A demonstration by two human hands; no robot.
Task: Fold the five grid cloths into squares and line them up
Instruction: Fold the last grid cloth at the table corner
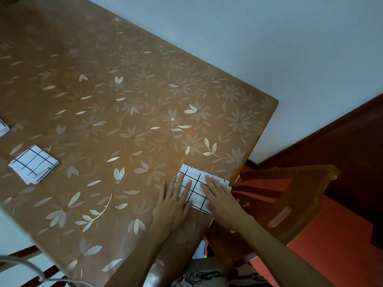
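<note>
A brown table [128, 83] with a pale flower-patterned cover fills the view; pale floor [248, 38] lies beyond it; an orange chair [290, 195] stands at its right corner; dim light.

Folded cloth [34, 164] left of hands [196, 201]

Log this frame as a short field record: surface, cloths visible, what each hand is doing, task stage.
surface: table with floral brown cover
cloth in work: grid cloth at the near right table edge, a rectangle, not yet square
left hand: flat, pressing the cloth's left end
right hand: flat, pressing its right end
folded square: lies apart at left
edge cloth: partly out of frame at far left
other: chair right of table
stage: two cloths set aside, one mid-fold; others not visible
</note>
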